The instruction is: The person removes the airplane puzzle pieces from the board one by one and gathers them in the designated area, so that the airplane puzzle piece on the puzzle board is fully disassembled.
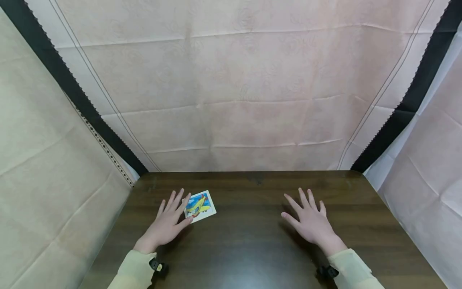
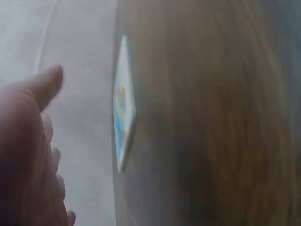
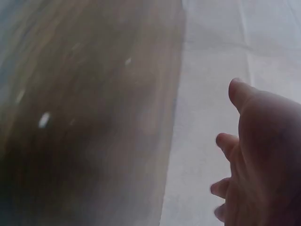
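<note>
Your left hand (image 1: 167,222) and right hand (image 1: 313,224) have fingers spread, holding nothing. Left of centre in the head view's lower half, the picture card (image 1: 203,207) lies face up on the table (image 1: 249,237), presumably so its print shows.

Airplane picture card (image 1: 199,206) on the table (image 1: 245,241), left of centre
It lies just right of the left hand (image 1: 167,224), well apart from the right hand (image 1: 312,222). Fabric sheets (image 1: 252,88) hang behind the table and along both sides.
</note>
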Action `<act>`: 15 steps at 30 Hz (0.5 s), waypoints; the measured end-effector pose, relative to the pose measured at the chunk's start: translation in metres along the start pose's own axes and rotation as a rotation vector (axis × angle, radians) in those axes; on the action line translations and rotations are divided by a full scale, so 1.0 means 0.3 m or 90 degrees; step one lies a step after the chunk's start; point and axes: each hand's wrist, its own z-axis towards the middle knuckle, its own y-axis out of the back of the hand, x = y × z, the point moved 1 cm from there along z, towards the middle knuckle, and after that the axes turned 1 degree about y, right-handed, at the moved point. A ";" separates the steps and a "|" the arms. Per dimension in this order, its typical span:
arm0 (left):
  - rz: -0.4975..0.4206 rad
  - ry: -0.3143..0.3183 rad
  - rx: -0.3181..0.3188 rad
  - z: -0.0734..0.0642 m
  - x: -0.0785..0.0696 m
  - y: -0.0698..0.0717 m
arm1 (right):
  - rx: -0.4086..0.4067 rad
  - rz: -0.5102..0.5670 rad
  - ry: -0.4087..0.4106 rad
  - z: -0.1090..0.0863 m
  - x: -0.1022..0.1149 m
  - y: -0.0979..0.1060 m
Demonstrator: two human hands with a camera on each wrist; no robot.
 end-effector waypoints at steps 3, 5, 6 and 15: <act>-0.044 0.011 -0.005 0.002 -0.029 -0.002 | -0.024 0.041 -0.002 0.001 0.014 0.002; -0.061 0.028 0.000 0.007 -0.050 -0.009 | -0.046 0.073 -0.006 0.006 0.027 0.000; -0.072 0.035 0.004 0.011 -0.060 -0.015 | -0.054 0.094 -0.011 0.008 0.035 -0.003; -0.115 0.087 0.065 0.034 -0.124 -0.083 | -0.106 0.216 0.019 0.056 0.141 -0.038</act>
